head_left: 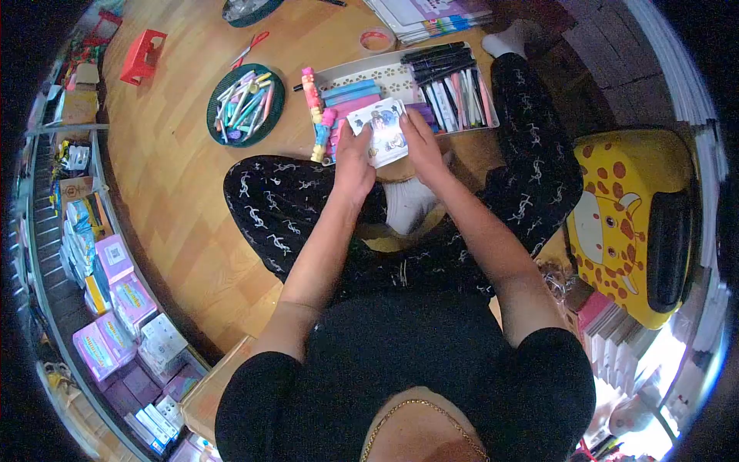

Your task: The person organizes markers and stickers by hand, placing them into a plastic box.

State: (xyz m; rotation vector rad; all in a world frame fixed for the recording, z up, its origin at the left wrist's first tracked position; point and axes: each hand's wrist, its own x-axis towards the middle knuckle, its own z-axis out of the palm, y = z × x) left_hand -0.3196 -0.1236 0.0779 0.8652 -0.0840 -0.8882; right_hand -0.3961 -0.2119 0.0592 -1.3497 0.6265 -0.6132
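Note:
Between my two hands is a white square card or sticker sheet point(387, 150) with cartoon figures printed on it. My left hand point(355, 162) is closed on its left edge, thumb on top. At the right edge my right hand point(424, 148) grips it, fingers along the side. Just beyond lies a white tray point(362, 75) holding black pens point(439, 61), pale pink and white pens point(464, 100), and blue and pink packs point(350, 94). A row of colourful figure-shaped pieces point(315, 112) runs along the tray's left end.
Left of the tray stands a round dark green basket point(216, 127) of pens, with red scissors point(250, 48) behind it. A red holder point(143, 56), a pink tape roll point(376, 40) and booklets point(431, 19) lie farther out. A yellow giraffe suitcase point(616, 231) is at the right; stocked shelves line the left.

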